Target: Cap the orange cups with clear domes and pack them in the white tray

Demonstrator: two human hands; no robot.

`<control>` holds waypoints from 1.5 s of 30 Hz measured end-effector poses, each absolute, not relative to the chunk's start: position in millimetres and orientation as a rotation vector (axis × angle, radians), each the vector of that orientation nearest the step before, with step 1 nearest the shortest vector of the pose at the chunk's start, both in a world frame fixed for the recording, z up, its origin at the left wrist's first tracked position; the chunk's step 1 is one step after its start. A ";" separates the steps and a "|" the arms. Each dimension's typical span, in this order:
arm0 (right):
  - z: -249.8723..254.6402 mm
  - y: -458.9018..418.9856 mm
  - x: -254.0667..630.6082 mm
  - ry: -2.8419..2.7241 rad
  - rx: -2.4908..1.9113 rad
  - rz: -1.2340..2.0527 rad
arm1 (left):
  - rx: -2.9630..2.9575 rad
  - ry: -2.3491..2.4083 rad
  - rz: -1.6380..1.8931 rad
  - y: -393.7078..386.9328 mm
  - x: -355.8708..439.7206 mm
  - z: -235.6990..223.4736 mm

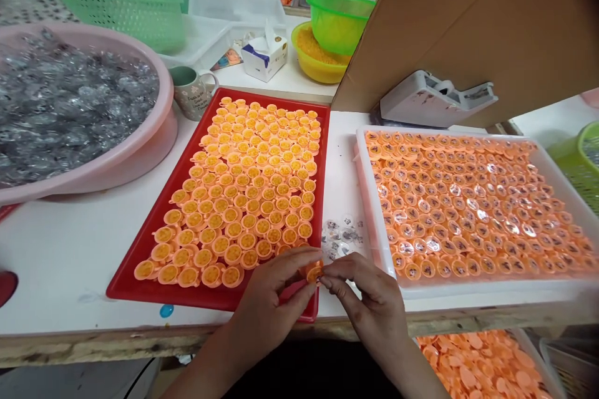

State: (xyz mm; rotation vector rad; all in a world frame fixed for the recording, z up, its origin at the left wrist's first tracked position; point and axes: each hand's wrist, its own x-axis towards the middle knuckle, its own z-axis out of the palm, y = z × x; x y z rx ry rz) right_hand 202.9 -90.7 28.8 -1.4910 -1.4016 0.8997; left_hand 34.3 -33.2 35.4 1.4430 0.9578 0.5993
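Between the thumb and fingers of my left hand (281,287) is a small orange toy cup (314,272), held over the near right corner of a red tray (135,268). My right hand (367,299) pinches at the cup's right edge; what lies between those fingertips is too small to make out. Rows of orange toy cups (248,199) with yellow insides fill much of the red tray. Just beyond my right hand, loose clear discs (344,234) with dark prints lie on the white table (70,249). To the right, a white tray (388,280) holds orange cups topped with shiny printed discs.
A pink tub (154,137) of clear, dark-printed pieces stands left. Behind are a mug (191,96), a tissue box (265,59), a green bowl (339,22) and a tape dispenser (435,100) by a cardboard panel (458,25). Below the table edge sits a bin of orange pieces (482,365).
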 end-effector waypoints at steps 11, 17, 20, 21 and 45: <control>26.9 -96.8 189.5 -1.152 -1.564 0.932 | 1.351 0.988 0.670 -34.3 39.4 36.3; 35.5 -97.8 194.0 -1.333 -1.409 0.765 | 1.413 0.900 0.716 -34.8 36.2 40.2; 39.0 -96.8 196.3 -1.396 -1.386 0.709 | 1.451 0.904 0.734 -35.6 36.1 42.2; 39.4 -96.6 196.6 -1.401 -1.383 0.701 | 1.464 0.906 0.741 -36.0 36.3 42.9; 39.2 -101.6 211.2 -1.937 -1.361 0.446 | 1.891 0.857 0.595 -32.8 32.0 38.8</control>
